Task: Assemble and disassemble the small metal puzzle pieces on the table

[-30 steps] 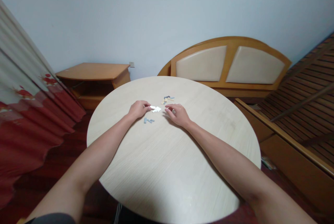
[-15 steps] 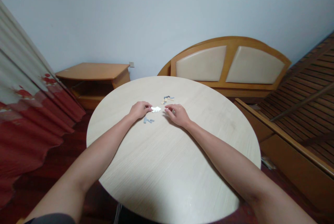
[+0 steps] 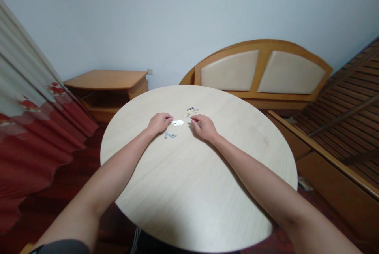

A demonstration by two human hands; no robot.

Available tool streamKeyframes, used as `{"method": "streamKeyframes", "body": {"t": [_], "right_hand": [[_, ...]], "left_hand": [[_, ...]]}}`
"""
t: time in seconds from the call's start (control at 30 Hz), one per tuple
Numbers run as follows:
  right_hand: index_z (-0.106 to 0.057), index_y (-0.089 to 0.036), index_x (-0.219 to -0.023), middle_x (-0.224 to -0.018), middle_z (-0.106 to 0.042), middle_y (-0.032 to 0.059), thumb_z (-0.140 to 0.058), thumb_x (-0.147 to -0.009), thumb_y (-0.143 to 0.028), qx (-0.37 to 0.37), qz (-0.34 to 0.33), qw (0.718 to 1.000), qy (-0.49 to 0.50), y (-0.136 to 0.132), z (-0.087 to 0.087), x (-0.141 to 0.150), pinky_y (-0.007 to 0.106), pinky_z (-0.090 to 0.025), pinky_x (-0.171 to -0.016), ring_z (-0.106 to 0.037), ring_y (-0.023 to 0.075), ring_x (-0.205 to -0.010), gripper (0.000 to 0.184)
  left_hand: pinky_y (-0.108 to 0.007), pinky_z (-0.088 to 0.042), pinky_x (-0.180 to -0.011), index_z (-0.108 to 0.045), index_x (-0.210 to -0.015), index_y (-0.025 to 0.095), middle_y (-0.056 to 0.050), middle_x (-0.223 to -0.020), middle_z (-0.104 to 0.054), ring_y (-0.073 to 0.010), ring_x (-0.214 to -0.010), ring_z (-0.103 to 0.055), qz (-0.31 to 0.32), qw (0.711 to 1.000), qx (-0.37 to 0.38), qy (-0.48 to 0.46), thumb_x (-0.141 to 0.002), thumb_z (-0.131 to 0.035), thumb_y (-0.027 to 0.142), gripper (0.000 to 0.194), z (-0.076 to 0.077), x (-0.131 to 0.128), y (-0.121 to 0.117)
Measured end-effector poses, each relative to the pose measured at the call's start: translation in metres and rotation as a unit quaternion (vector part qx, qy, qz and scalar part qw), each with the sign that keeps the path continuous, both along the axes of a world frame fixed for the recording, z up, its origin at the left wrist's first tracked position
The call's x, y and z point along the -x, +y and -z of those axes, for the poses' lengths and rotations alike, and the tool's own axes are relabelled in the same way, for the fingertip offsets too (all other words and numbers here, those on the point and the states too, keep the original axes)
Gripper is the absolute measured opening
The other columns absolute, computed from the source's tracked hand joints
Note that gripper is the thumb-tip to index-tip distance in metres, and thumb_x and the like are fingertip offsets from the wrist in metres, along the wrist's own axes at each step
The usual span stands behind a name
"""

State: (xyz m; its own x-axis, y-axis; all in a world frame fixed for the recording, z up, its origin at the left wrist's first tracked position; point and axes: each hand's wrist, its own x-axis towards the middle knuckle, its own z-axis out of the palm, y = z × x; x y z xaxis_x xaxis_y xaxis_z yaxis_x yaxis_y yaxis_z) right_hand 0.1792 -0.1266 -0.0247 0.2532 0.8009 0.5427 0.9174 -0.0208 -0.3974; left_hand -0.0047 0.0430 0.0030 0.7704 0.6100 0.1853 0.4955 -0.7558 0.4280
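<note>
A small cluster of flat white pieces lies on the round table between my hands. My left hand is at its left end, thumb and fingertips closed together on the edge of one white piece; the exact grip is too small to see clearly. On the other side, my right hand rests with thumb and forefinger slightly apart and nothing visible between them. Nearer to me than the white cluster are several grey pieces, apart from both hands. Beyond it sits a little group of tan and dark grey pieces.
A wooden cabinet stands behind the table at the left, beside a red and white curtain. A padded headboard rises at the back right. Wooden slats and a bed rail are on the right.
My right hand has drawn slightly to the right, away from the white pieces. The left hand stays at their left end. The whole view has shifted a little.
</note>
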Motion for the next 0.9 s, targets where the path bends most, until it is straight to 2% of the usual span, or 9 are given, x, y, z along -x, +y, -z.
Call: {"method": "streamKeyframes", "body": {"t": [0.13,0.23,0.4,0.57,0.63,0.7,0.8,0.9], "right_hand": [[-0.068,-0.019,-0.129,-0.122,-0.068,0.0162,-0.047,-0.099,-0.026,0.083,0.042,0.994,-0.065,0.014,-0.009,-0.011,0.044,-0.047,-0.097,-0.062,0.0297,-0.108,0.037],[-0.067,-0.023,-0.131,-0.117,-0.067,0.0179,-0.039,-0.104,-0.036,0.149,0.060,0.984,-0.084,0.033,-0.017,-0.019,0.048,-0.046,-0.093,-0.061,0.0314,-0.105,0.042],[-0.075,-0.022,-0.112,-0.116,-0.067,0.0192,-0.037,-0.105,-0.045,0.226,0.079,0.969,-0.055,0.063,-0.022,-0.026,0.055,-0.044,-0.097,-0.060,0.0339,-0.108,0.045],[-0.077,-0.018,-0.100,-0.112,-0.068,0.0196,-0.041,-0.105,-0.044,0.236,0.092,0.965,-0.062,0.065,-0.021,-0.032,0.046,-0.046,-0.094,-0.063,0.0312,-0.104,0.045],[-0.076,-0.016,-0.099,-0.106,-0.069,0.0189,-0.041,-0.105,-0.040,0.223,0.094,0.968,-0.063,0.059,-0.022,-0.037,0.042,-0.047,-0.090,-0.065,0.0288,-0.097,0.043],[-0.075,-0.016,-0.099,-0.100,-0.068,0.0165,-0.043,-0.104,-0.036,0.178,0.092,0.979,-0.047,0.052,-0.023,-0.041,0.038,-0.047,-0.087,-0.064,0.0259,-0.092,0.038],[-0.071,-0.017,-0.100,-0.096,-0.067,0.0120,-0.050,-0.100,-0.030,0.062,0.068,0.996,0.003,0.038,-0.023,-0.039,0.035,-0.048,-0.084,-0.062,0.0233,-0.088,0.025],[-0.066,-0.019,-0.095,-0.094,-0.065,0.0086,-0.052,-0.094,-0.020,-0.039,0.008,0.998,0.046,0.022,-0.016,-0.020,0.034,-0.049,-0.082,-0.060,0.0218,-0.087,0.014]], "left_hand": [[-0.030,-0.047,-0.076,-0.079,-0.106,0.022,-0.008,-0.109,-0.078,-0.0244,-0.096,-0.068,-0.005,1.000,-0.005,-0.004,-0.097,-0.052,0.038,0.033,-0.001,-0.001,-0.002],[-0.029,-0.046,-0.073,-0.080,-0.102,0.022,-0.007,-0.104,-0.078,-0.0234,-0.092,-0.068,-0.001,1.000,-0.007,-0.005,-0.097,-0.052,0.038,0.032,0.001,-0.002,-0.002],[-0.029,-0.045,-0.073,-0.079,-0.104,0.021,-0.008,-0.102,-0.078,-0.0226,-0.089,-0.068,0.013,1.000,-0.003,-0.010,-0.097,-0.052,0.038,0.033,0.000,-0.001,-0.004],[-0.030,-0.044,-0.073,-0.079,-0.104,0.021,-0.008,-0.103,-0.078,-0.0235,-0.091,-0.068,0.006,1.000,0.003,-0.002,-0.098,-0.052,0.038,0.033,-0.003,-0.002,-0.009],[-0.030,-0.045,-0.074,-0.079,-0.104,0.021,-0.008,-0.104,-0.078,-0.0234,-0.091,-0.068,0.003,1.000,0.006,-0.001,-0.098,-0.052,0.038,0.033,-0.004,-0.002,-0.010],[-0.030,-0.045,-0.075,-0.079,-0.104,0.021,-0.008,-0.105,-0.078,-0.0238,-0.093,-0.068,0.001,1.000,0.006,-0.004,-0.098,-0.053,0.038,0.032,-0.004,-0.002,-0.010],[-0.030,-0.047,-0.078,-0.079,-0.104,0.021,-0.007,-0.107,-0.078,-0.0232,-0.094,-0.068,0.016,0.999,0.002,-0.032,-0.098,-0.053,0.038,0.032,-0.003,-0.003,-0.011],[-0.030,-0.049,-0.082,-0.077,-0.111,0.020,-0.007,-0.110,-0.077,-0.0213,-0.092,-0.067,0.067,0.995,-0.001,-0.074,-0.097,-0.057,0.038,0.030,-0.002,-0.005,-0.015]]}}
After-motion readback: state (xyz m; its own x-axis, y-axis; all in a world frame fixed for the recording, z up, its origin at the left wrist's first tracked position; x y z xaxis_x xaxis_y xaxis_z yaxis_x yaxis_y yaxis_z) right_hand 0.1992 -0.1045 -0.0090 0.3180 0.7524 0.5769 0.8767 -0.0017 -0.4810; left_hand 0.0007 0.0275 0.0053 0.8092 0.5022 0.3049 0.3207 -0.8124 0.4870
